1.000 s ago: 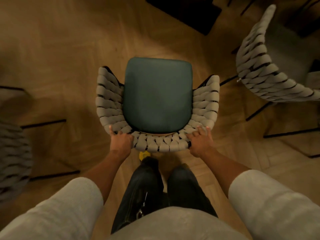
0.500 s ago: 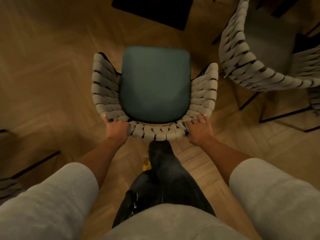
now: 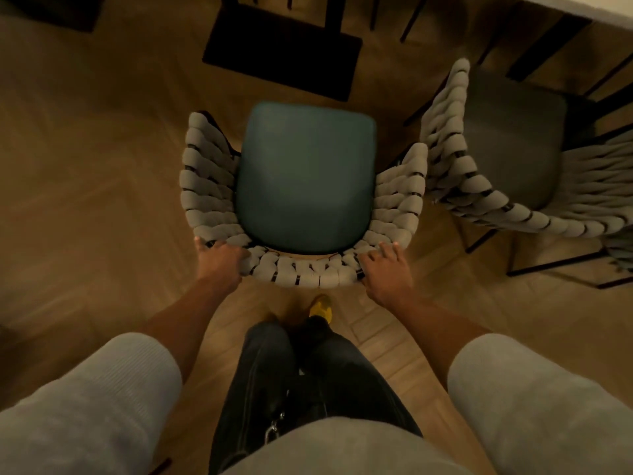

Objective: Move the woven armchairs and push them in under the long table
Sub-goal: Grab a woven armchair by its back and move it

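**A:** A dim herringbone floor (image 3: 85, 200), with the long table (image 3: 613, 8) showing only as a pale edge in the far right corner. Where was the chair?

**B:** The woven armchair (image 3: 305, 180) stood out on the floor in front of the person, not under the table. Its teal seat faced away from them. The left grip (image 3: 219, 260) was curled over the back rail at its left corner, and the right grip (image 3: 385, 269) was wrapped over the rail at the right corner.

**A:** What looked likely to go wrong?

**B:** The right armrest sat hard by the back of a second armchair (image 3: 455, 159). I could not tell whether they touched. A straight shove would probably have scraped or snagged the two weaves together.

**A:** Anything else in the way?

**B:** A flat dark plate (image 3: 284, 53) lay on the floor straight ahead, apparently a table foot. The front legs could have struck it, jolting the rail in those hands. Thin black legs (image 3: 534, 53) also crowded the space under the table edge on the right.

**A:** And nearer the person?

**B:** A yellow shoe (image 3: 322, 308) was just behind the backrest, close enough to catch a rear leg.
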